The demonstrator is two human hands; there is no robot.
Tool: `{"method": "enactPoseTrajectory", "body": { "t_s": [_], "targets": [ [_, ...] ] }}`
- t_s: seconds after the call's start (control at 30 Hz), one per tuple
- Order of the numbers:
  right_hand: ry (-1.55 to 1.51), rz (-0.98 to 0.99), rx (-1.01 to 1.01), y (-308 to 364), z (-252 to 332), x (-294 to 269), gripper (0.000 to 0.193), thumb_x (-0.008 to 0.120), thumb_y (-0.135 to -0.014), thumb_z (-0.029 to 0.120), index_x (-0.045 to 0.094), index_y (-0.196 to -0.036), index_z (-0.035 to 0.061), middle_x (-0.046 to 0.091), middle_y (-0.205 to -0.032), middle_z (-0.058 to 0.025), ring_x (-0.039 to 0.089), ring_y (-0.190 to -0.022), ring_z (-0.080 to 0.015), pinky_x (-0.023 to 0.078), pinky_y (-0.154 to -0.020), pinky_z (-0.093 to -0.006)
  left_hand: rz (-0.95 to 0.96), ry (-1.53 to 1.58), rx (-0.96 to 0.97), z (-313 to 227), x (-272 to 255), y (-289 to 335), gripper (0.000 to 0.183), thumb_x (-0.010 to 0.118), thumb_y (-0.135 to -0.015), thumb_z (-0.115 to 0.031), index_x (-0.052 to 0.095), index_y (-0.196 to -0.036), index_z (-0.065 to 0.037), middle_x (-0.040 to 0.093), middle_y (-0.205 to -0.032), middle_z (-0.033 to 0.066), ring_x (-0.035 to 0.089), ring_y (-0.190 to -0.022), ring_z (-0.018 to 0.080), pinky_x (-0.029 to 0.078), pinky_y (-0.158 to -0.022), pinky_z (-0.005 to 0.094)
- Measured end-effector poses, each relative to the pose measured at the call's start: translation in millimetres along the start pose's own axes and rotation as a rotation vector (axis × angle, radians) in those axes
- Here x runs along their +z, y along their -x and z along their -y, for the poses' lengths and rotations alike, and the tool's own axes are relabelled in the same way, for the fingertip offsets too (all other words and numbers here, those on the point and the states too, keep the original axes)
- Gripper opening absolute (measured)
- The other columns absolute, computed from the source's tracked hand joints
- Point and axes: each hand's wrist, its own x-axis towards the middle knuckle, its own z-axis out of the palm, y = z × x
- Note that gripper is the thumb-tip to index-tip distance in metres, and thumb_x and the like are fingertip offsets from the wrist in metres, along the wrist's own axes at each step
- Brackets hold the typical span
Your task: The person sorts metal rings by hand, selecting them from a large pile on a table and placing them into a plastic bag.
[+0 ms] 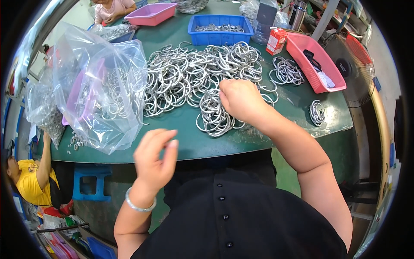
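Note:
A large heap of open silvery metal rings (172,77) spreads over the green table. In front of it lies a smaller bunch of metal rings (213,114). My right hand (243,99) is closed at the upper right of this bunch, its fingertips turned down and out of sight; what they grip, if anything, is hidden. My left hand (155,156) hovers by the table's front edge, thumb and fingers curved but apart, with nothing between them. Left of the heap stands a clear plastic bag (129,129), with more rings showing through it.
Behind the heap is a blue tray (220,40) of small metal parts. A pink basket (319,84), a red carton (276,41) and a fan (349,69) stand right. Smaller ring bunches (317,113) lie nearby. A person in yellow (32,183) reaches in from the left; another sits beyond the table.

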Motion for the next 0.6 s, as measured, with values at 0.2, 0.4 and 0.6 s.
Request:
{"method": "enactPoseTrajectory", "body": {
  "t_s": [0.2,0.4,0.6],
  "targets": [
    [0.001,-0.11,-0.106,7,6,-8,0.01,0.05,-0.077,0.011,0.051,-0.074,0.0015,0.057,-0.068,-0.0133,0.058,-0.065,-0.0306,0.046,-0.058,-0.0399,0.188,0.022,-0.054,38,60,-12,0.044,0.058,-0.079,-0.017,0.046,-0.116,0.003,0.045,-0.118,0.0193,0.044,-0.108,0.0344,0.036,-0.09,0.0369],
    [-0.069,-0.072,-0.073,3,1,-1,0.011,0.051,-0.079,0.012,0.048,-0.077,0.0025,0.055,-0.07,-0.014,0.055,-0.067,-0.0337,0.043,-0.06,-0.0429,0.301,0.123,-0.163,46,79,-23,0.045,0.058,-0.08,-0.022,0.046,-0.116,0.002,0.041,-0.122,0.0176,0.043,-0.109,0.0331,0.037,-0.09,0.0359],
    [-0.143,-0.084,-0.08,-9,-2,4,0.011,0.051,-0.079,0.013,0.05,-0.076,0.0016,0.056,-0.071,-0.015,0.055,-0.07,-0.0346,0.043,-0.061,-0.043,0.287,0.194,-0.195,41,80,-25,0.031,0.058,-0.078,-0.02,0.056,-0.102,0.001,0.046,-0.117,0.0163,0.046,-0.107,0.031,0.04,-0.085,0.0351]
  ]
}}
